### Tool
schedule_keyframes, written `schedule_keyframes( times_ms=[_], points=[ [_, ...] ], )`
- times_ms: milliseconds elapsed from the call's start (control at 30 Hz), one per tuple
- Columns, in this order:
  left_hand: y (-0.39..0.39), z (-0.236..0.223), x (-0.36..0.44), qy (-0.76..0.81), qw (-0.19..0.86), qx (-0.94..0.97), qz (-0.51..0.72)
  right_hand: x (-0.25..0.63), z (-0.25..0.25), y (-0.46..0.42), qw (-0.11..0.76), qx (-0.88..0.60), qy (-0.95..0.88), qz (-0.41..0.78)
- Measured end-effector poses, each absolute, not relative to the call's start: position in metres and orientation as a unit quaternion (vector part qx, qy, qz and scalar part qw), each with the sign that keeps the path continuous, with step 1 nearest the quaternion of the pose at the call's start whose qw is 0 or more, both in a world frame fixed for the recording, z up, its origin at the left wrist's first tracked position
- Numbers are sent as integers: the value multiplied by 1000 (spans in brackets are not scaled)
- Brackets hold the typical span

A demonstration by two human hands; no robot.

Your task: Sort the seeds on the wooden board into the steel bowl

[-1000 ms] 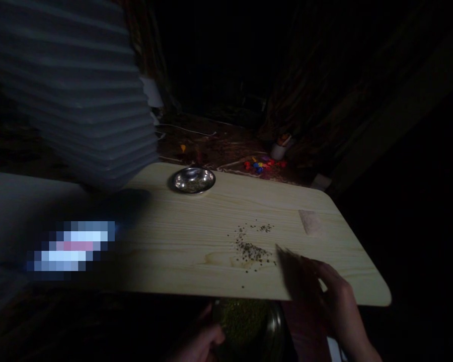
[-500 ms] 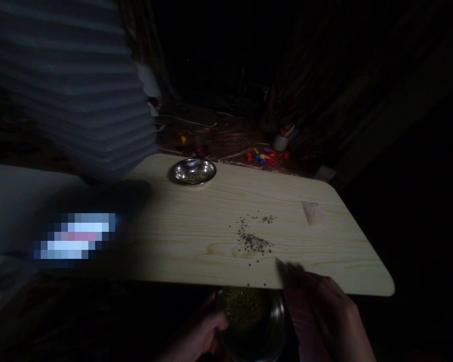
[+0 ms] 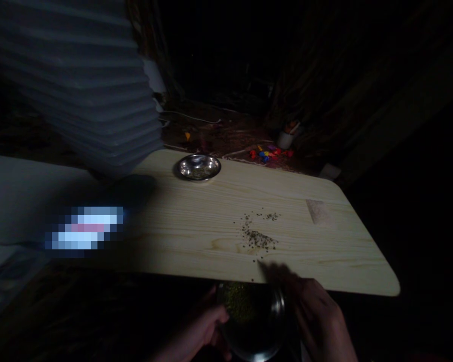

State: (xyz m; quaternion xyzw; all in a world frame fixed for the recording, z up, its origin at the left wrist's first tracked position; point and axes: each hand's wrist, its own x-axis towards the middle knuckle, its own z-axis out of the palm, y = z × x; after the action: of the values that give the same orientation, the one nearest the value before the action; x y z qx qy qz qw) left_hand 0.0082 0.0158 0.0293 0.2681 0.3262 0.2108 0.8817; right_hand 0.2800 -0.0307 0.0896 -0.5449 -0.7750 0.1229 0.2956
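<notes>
My left hand (image 3: 211, 324) is closed on the rim of a shiny metal bowl (image 3: 277, 306), held just below the table's near edge. Small green beans (image 3: 241, 301) lie inside it, mostly toward the left. Over the table edge, right of the bowl, my right hand (image 3: 320, 306) reaches leftward with fingers stretched out. Its fingertips are dark and blurred, merging with their shadow. Just beyond them, dark bean-like grains (image 3: 260, 240) are scattered on the wooden tabletop (image 3: 196, 226).
A second metal bowl (image 3: 199, 167) with some grains stands at the table's far edge. A pinkish flat piece (image 3: 319, 212) lies on the right. A bright pixelated screen (image 3: 86, 228) is at left, near a pleated grey surface (image 3: 79, 85). Colourful small objects (image 3: 270, 153) lie beyond the table.
My right hand has moved left along the near edge, closer to the bowl. A grain at that edge is no longer visible. The left hand still holds the bowl.
</notes>
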Motion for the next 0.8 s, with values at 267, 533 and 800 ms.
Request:
schedule_keyframes(
  times_ms=[267, 533, 800],
  points=[
    [17, 32, 3, 324, 866, 280, 257, 267, 97, -20, 251, -529, -799, 138],
    [8, 23, 12, 397, 824, 283, 289, 284, 94, -18, 269, -569, -764, 138],
    [9, 25, 11, 404, 822, 282, 285, 288, 102, -28, 289, -564, -762, 130]
  ],
)
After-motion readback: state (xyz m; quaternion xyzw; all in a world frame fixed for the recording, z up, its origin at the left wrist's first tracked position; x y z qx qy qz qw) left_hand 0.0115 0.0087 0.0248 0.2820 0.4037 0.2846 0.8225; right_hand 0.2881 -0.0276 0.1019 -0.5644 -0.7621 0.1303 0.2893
